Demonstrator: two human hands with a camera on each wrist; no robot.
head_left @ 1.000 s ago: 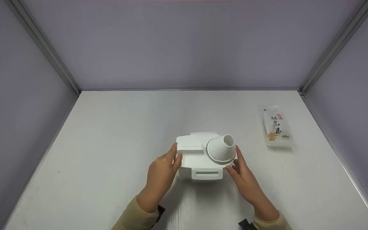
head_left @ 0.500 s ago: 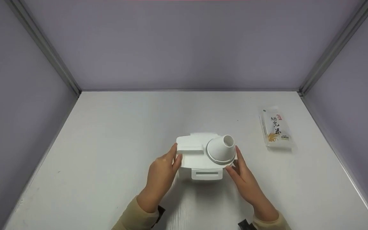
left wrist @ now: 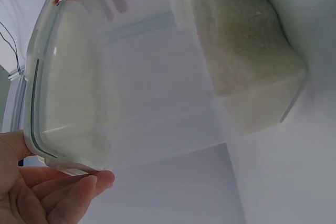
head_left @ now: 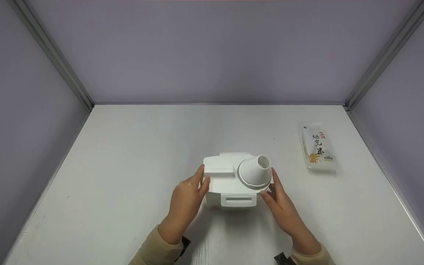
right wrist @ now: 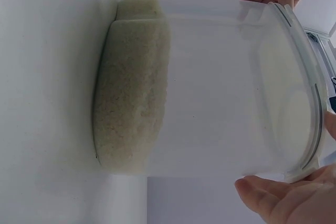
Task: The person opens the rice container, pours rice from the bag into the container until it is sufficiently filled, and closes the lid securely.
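A tall clear rice storage container (left wrist: 157, 87) stands upright on the table, its lower part filled with rice (right wrist: 131, 87). On top sits its white lid (head_left: 221, 184) with side clips and a cone-shaped spout (head_left: 255, 172) at the right end. My left hand (head_left: 186, 198) grips the lid's left end, thumb on the near corner and index finger at the far side. Around the right end, beside the spout, my right hand (head_left: 280, 206) holds on with thumb and fingers. In the head view the lid hides most of the container's body.
A clear plastic rice bag (head_left: 318, 147) printed with dark characters lies on the white table (head_left: 123, 165) at the back right. Grey panels (head_left: 212, 51) enclose the table at the back and on both sides.
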